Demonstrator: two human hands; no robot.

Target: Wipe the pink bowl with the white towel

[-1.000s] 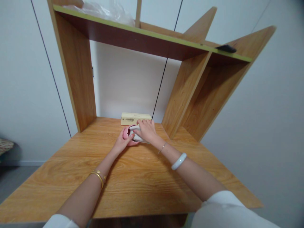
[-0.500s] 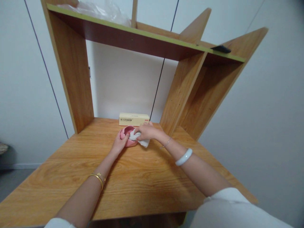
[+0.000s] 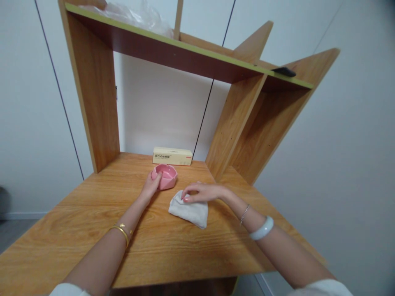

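A small pink bowl (image 3: pixel 166 175) sits on the wooden desk (image 3: pixel 101 222) toward the back. My left hand (image 3: pixel 151 186) grips the bowl's near left rim, thumb on top. A folded white cloth (image 3: pixel 189 212) lies flat on the desk in front of and to the right of the bowl. My right hand (image 3: pixel 199 192) rests on the cloth's far edge, its fingertips pinched on the fabric. Bowl and cloth are apart.
A long cream box (image 3: pixel 172 156) lies at the back of the desk against the wall. A slanted wooden partition (image 3: pixel 234 119) rises at the right. The upper shelf (image 3: pixel 173 51) carries a clear plastic bag (image 3: pixel 138 16) and a dark object (image 3: pixel 284 71).
My right hand drew the white cloth out of the pink bowl and set it down on the desk nearer to me. My left hand stayed on the bowl.
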